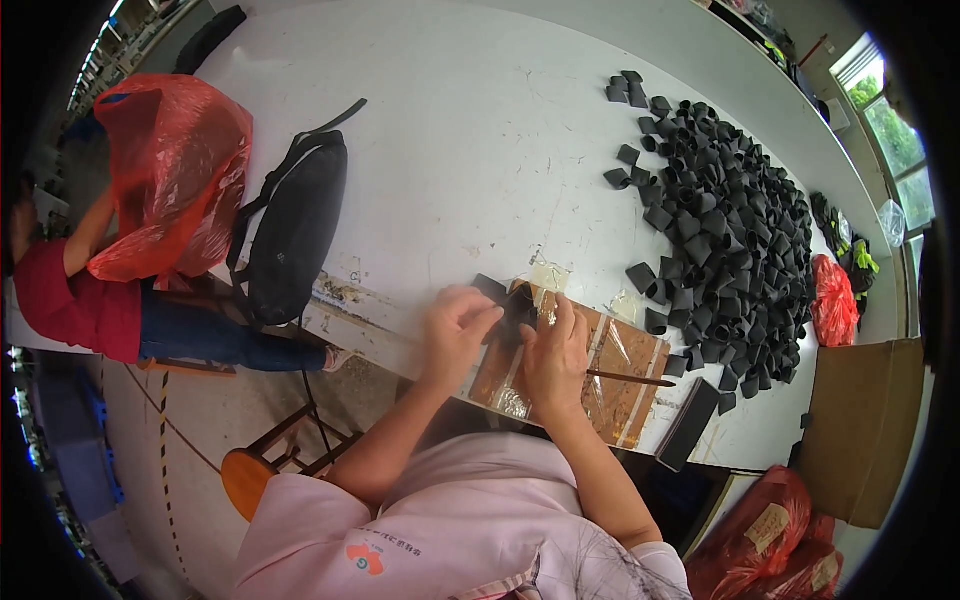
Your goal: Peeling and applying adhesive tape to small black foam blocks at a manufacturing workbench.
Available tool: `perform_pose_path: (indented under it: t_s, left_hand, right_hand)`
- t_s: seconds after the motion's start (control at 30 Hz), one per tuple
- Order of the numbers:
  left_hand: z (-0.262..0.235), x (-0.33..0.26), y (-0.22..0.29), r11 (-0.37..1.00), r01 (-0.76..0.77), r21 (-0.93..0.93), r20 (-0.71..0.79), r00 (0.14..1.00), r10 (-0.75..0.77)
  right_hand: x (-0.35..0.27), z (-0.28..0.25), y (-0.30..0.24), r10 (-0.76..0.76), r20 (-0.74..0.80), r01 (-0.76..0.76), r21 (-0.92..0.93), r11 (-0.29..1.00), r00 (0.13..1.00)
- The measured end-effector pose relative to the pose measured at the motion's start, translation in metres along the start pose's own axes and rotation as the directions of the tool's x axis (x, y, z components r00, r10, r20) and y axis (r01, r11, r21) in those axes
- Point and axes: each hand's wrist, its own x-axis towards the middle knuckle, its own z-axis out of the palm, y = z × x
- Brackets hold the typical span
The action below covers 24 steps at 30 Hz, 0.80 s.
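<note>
My left hand (460,335) is slightly blurred, its thumb and fingertips pinched together at the left side of a small black piece (519,308). Whatever lies inside that pinch is too small to make out. My right hand (556,358) grips the same piece from the right, thumb and fingers on it. Another dark piece (489,287) lies just beyond my left fingertips. Under both hands is a brown board (620,405) with strips of clear tape. A thin brown stick (635,379) juts out to the right from beside my right hand; I cannot tell whether it is held.
A big heap of short black loops (725,235) covers the table's right side. Near the right front edge lies a dark oblong block (688,425). A black bag (297,220) rests at the left edge, near a person with a red plastic bag (185,165). A cardboard box (868,430) stands right.
</note>
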Motion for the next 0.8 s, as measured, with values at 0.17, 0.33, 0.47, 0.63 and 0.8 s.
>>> perform_pose_path:
  t_s: [0.17,0.33,0.47,0.63,0.8]
  left_hand:
    - [0.001,0.004,0.012,0.978,0.159,-0.132,0.103,0.984,-0.146]
    - [0.003,-0.004,0.023,0.978,0.133,-0.161,0.135,0.984,-0.112]
    - [0.000,-0.010,0.027,0.957,0.129,-0.261,0.190,0.978,-0.081]
    - [0.002,-0.023,0.036,0.915,0.198,-0.351,0.212,0.969,-0.129]
    - [0.001,-0.027,0.048,0.878,0.236,-0.417,0.269,0.955,-0.128]
  right_hand:
    - [0.002,-0.015,-0.012,-0.032,0.174,-0.038,0.384,0.923,0.984]
    - [0.007,-0.023,-0.015,0.034,0.179,-0.129,0.553,0.823,0.983]
    - [0.008,-0.040,-0.022,0.183,0.338,-0.375,0.690,0.619,0.923]
    - [0.005,-0.054,-0.025,0.208,0.374,-0.424,0.719,0.550,0.904]
    - [-0.003,-0.061,-0.026,0.209,0.340,-0.398,0.739,0.544,0.917]
